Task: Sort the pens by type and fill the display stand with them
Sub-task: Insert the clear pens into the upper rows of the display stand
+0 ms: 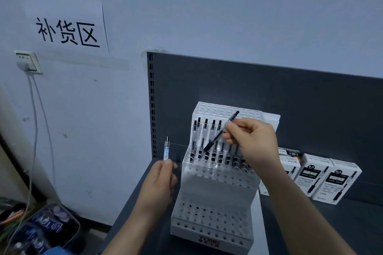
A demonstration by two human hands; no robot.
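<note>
display stand: white, regular grid of round holes, orange-brown front lettering | racked pens: clear barrels, black tops | black pen: black throughout | blue-labelled pen: clear, pale blue label | pen boxes: white, black panels | shelf back panel: dark grey | wall sign: white, black characters

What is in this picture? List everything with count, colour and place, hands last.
display stand: one, white, on the shelf.
standing pens: at least five, clear with black tops, in the stand's upper half.
black pen: one, tilted over the stand.
clear pen: one, blue-labelled, upright left of the stand.
pen boxes: at least three, white and black, right of the stand.
shelf: one, dark grey, against the wall.
paper sign: one, white, wall upper left.
wall socket: one, white, below the sign.
bottles: several, blue-labelled, bottom left.
left hand: pinches the clear pen.
right hand: pinches the black pen.
</note>
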